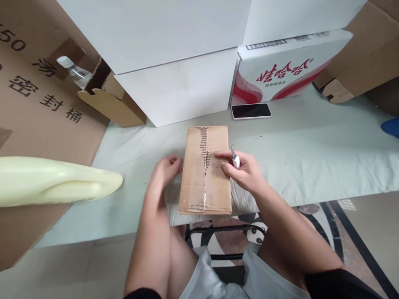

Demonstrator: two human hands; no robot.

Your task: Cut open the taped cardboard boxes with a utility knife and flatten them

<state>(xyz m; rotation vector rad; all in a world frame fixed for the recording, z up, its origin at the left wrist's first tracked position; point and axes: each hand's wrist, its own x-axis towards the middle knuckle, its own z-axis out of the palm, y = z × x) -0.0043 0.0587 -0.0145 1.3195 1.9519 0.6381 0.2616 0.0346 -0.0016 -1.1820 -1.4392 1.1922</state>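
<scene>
Your right hand (247,169) grips a small cutter (236,162), fingertips on the taped cardboard box (215,187); your left hand (165,171) curls by its left side (I can't tell whether it pinches anything). The box lies on the counter (308,145), near the front edge.

The person wears black sleeves (335,284) that leave the forearms (291,230) bare, and pale grey shorts (269,276).

Closed brown carton (196,172), ragged seam (205,155)
</scene>
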